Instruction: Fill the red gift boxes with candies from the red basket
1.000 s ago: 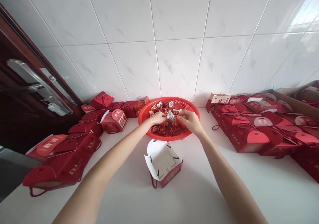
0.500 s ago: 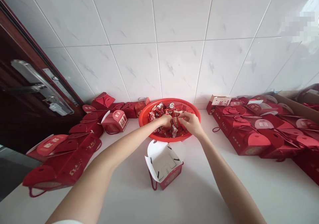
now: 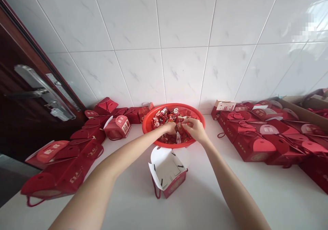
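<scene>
Head view looks forward and down across counter to wall

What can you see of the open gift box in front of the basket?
The gift box looks like card, red outside, white inside. It stands upright and open on the white table, askew. White-lined flaps spread at its far and left sides, short dark strips show inside, and a red cord handle loops down at left. Its far flap looks close to the red basket; I cannot tell if they touch.

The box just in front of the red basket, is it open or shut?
Open: the box has flaps spread outward, and its white inside shows from above.
</scene>
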Demonstrator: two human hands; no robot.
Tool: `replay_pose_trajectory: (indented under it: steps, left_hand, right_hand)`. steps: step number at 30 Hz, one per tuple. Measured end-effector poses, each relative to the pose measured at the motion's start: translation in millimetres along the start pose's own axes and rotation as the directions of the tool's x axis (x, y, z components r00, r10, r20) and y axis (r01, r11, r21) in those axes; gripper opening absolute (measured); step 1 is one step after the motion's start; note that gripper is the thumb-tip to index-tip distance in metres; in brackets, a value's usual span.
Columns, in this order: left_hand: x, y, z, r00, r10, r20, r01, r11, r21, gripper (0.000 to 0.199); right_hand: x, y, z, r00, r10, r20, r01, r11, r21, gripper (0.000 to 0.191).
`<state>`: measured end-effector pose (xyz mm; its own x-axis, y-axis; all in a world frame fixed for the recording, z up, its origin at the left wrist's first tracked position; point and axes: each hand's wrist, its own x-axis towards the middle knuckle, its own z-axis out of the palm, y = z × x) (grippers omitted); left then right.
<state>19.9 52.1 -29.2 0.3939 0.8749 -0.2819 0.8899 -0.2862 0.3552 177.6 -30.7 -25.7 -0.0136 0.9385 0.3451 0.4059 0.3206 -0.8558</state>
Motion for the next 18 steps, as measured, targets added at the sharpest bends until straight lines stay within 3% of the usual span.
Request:
replay_pose_trajectory:
  steps: [6,12,18]
  left_hand:
    - [-9,-6,-12.2,0.999,0.026,-0.031,-0.027,1.0,-0.001,0.01]
    - [-10,0,-1.6,0.994,-0.095,0.06,0.087,0.989,0.118,0.019]
    - [-10,2,-0.3,0.99,-0.107,0.092,0.098,0.991,0.095,0.021]
  right_hand:
    - [-1,-1,-1,1.0,-0.005,-0.002,0.005,1.0,0.003,0.014]
    - [-1,0,0,1.0,-0.011,-0.001,0.011,1.0,0.001,0.014]
    - [-1,0,0,1.0,-0.026,-0.002,0.026,1.0,0.003,0.014]
